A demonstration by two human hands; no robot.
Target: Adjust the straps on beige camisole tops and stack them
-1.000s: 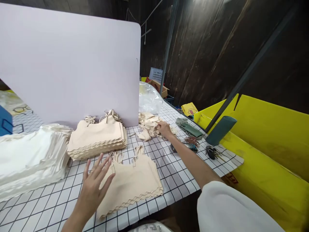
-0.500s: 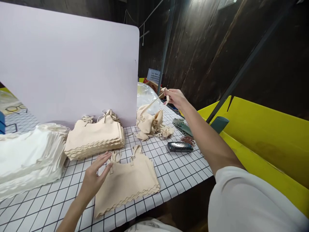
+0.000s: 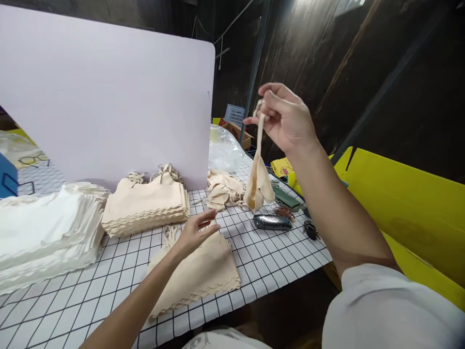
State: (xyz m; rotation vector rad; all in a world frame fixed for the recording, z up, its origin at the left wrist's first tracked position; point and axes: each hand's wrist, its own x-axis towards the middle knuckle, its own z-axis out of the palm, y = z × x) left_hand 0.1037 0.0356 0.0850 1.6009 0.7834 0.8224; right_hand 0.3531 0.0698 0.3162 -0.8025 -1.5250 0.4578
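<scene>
My right hand (image 3: 286,118) is raised, its fingers closed on the strap of a beige garment (image 3: 259,184) that hangs crumpled below it. My left hand (image 3: 196,235) is over the upper part of a small beige garment stack (image 3: 203,269), fingers apart and holding nothing. Behind my left hand a loose heap of beige garments (image 3: 223,190) lies on the grid-patterned cloth. A taller beige stack (image 3: 145,206) with its straps bunched at the back stands to the left.
White garments (image 3: 47,232) are piled at far left. A pale upright board (image 3: 109,97) stands behind. A dark patterned case (image 3: 272,222), keys (image 3: 310,229) and a green object (image 3: 286,198) lie right, near yellow panels (image 3: 407,194).
My right hand has risen and moved right, lifting the beige garment off the loose heap. My left hand has shifted right and slightly up across the near stack.
</scene>
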